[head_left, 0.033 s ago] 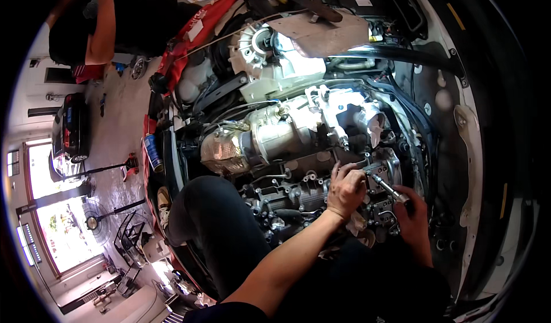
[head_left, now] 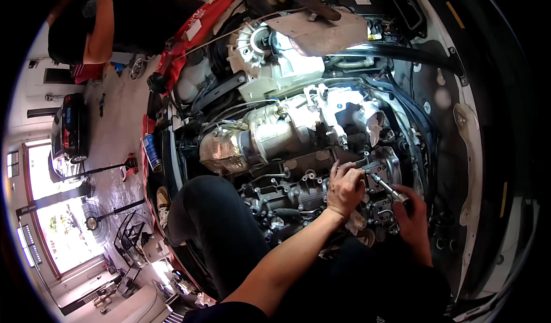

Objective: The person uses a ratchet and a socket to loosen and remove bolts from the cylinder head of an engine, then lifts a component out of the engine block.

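Note:
My right hand [head_left: 413, 220] is wrapped round the thick end of a chrome socket wrench [head_left: 385, 185]. The shaft slants up and left over the engine [head_left: 310, 197]. By the tool's far end, my left hand [head_left: 345, 192] has its fingers curled together; what they pinch, if anything, is hidden behind the knuckles. Both hands sit low over the right part of the exposed metal engine top. Just below my left wrist, a crumpled pale rag or paper [head_left: 356, 222] is tucked among the parts.
Beyond my hands lies a shiny, foil-wrapped exhaust part [head_left: 229, 150]. My bent knee [head_left: 215, 208] rests over the engine bay's left side. A blue spray can [head_left: 151, 151] stands at the left edge by a red cover [head_left: 181, 47]. Another person's arm [head_left: 100, 30] shows at upper left.

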`<state>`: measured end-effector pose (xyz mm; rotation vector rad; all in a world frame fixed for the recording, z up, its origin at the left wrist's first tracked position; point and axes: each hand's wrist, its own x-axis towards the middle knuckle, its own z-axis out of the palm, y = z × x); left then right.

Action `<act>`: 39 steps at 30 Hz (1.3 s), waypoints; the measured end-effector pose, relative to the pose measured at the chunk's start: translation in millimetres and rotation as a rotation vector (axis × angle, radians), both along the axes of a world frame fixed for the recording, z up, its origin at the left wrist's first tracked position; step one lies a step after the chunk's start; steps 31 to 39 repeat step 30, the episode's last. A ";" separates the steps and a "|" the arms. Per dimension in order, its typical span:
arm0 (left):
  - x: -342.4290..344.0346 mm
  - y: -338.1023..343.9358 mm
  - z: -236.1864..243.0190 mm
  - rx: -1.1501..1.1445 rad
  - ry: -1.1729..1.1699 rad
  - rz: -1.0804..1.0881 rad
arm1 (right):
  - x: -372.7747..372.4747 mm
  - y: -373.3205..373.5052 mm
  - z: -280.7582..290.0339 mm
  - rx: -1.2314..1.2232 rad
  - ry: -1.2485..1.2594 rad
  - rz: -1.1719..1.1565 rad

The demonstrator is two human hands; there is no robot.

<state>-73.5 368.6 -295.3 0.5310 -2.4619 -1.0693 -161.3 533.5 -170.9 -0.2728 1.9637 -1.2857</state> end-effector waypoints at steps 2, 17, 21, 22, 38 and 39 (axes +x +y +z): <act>-3.5 4.4 -3.1 0.000 0.018 0.022 | 1.7 3.5 -3.6 -0.040 0.055 0.020; -0.8 -1.5 6.4 -0.034 0.009 0.017 | 3.4 0.3 -4.3 -0.099 0.008 0.017; 0.3 0.1 -2.3 -0.058 0.004 0.047 | 5.6 1.2 -4.4 -0.089 0.016 0.012; 0.2 0.2 -2.3 -0.054 0.002 0.048 | 5.6 1.5 -3.5 -0.086 0.013 0.012; 1.2 2.2 -7.7 -0.063 -0.035 -0.012 | 9.1 -0.5 -0.1 -0.083 0.047 0.011; 1.2 2.2 -7.7 -0.063 -0.035 -0.012 | 9.1 -0.5 -0.1 -0.083 0.047 0.011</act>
